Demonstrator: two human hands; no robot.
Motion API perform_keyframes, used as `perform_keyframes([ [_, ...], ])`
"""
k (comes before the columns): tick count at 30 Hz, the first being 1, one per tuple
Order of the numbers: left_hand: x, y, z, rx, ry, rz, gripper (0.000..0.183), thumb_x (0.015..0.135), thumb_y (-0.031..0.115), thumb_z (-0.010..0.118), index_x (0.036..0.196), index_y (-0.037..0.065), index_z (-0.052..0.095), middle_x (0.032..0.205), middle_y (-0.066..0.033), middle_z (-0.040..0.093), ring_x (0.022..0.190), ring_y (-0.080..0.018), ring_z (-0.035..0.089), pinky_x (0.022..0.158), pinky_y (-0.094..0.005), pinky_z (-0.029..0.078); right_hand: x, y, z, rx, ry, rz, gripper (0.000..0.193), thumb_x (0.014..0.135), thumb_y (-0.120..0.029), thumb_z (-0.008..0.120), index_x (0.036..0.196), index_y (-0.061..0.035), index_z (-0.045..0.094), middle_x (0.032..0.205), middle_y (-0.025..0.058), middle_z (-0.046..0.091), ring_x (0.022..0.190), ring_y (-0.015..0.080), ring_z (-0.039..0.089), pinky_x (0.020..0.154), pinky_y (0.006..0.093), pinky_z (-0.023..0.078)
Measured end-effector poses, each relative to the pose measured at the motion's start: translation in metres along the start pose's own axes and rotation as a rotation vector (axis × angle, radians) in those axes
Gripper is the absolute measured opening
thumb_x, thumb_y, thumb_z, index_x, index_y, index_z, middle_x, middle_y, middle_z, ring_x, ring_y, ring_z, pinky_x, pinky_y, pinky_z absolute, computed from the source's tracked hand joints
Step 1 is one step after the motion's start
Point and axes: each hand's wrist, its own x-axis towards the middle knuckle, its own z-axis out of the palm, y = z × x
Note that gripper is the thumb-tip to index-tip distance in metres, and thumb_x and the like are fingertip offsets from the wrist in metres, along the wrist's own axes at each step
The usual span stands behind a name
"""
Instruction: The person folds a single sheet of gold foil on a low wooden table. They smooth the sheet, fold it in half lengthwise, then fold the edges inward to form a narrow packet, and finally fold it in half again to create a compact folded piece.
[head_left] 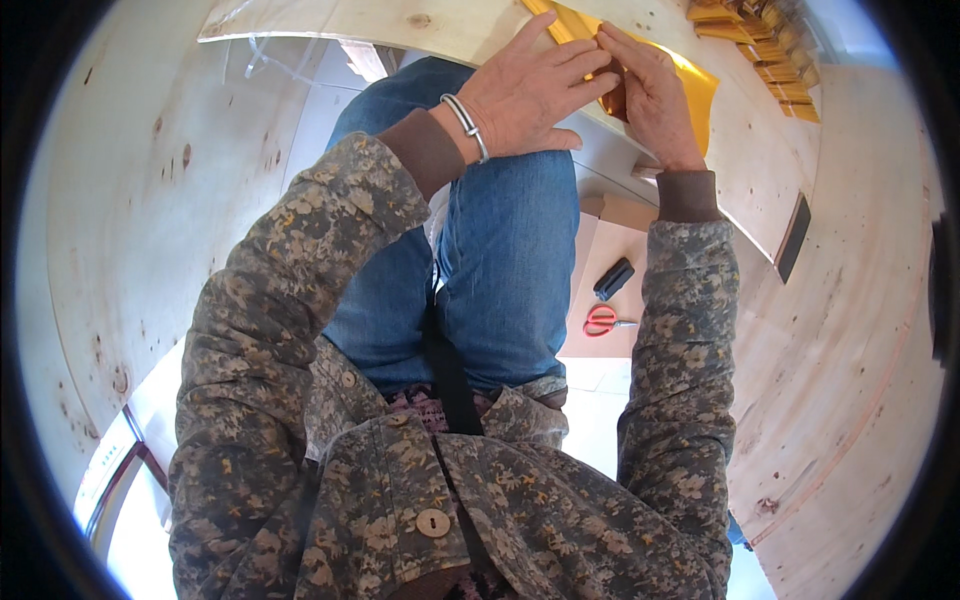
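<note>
Head view: at the far left stands a pale, knotted wooden panel, and the near edge of the pale wooden surface bows across the top. Next comes the left hand, a silver bracelet at its wrist; its fingers are spread, thumb held apart, back turned up, the tips reaching rightward to the right hand's fingertips. Whether any of them press on something I cannot tell. Below it are the knees in blue jeans. The shiny golden sheet lies at the surface's near edge, beyond and beneath the hands, its long axis slanting from upper left down to lower right. The right hand is the nearer of the two to its main part, lying across the middle with fingers slightly bent; its thumb is hidden, so a grip cannot be confirmed. Under the surface, between knees and right sleeve, red-handled scissors and a small black object rest on brown cardboard. Farther right, well apart from the hands, sits a row of golden pieces, with a dark strip at the surface's near right corner.
</note>
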Motion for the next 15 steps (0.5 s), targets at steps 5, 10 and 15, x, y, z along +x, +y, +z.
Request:
perform_keyframes([
  [5, -0.003, 0.013, 0.004, -0.068, 0.021, 0.047, 0.075, 0.082, 0.053, 0.073, 0.146, 0.020, 0.049, 0.153, -0.0025, 0.045, 0.142, -0.0186, 0.039, 0.124, -0.0487, 0.014, 0.000, -0.003, -0.001, -0.038, 0.051, -0.043, 0.039, 0.092, 0.005, 0.049, 0.126, -0.0039, 0.067, 0.129, 0.0118, 0.067, 0.109, 0.0293, 0.057, 0.101, 0.0359, 0.045],
  [10, -0.006, 0.018, 0.008, -0.065, -0.022, 0.021, 0.073, 0.084, 0.057, 0.069, 0.145, 0.023, 0.050, 0.152, -0.0023, 0.046, 0.143, -0.0189, 0.037, 0.123, -0.0519, 0.013, 0.000, -0.007, -0.001, 0.080, 0.049, 0.013, 0.038, 0.092, 0.006, 0.049, 0.125, -0.0019, 0.066, 0.125, 0.0134, 0.068, 0.106, 0.0300, 0.059, 0.099, 0.0362, 0.047],
  [15, -0.007, 0.016, 0.007, -0.048, -0.005, 0.037, 0.069, 0.086, 0.056, 0.068, 0.145, 0.026, 0.050, 0.153, -0.0016, 0.045, 0.145, -0.0198, 0.034, 0.123, -0.0551, 0.010, 0.002, -0.005, 0.000, -0.040, 0.053, -0.049, 0.037, 0.092, 0.005, 0.050, 0.124, -0.0021, 0.067, 0.128, 0.0145, 0.066, 0.108, 0.0306, 0.059, 0.098, 0.0367, 0.047],
])
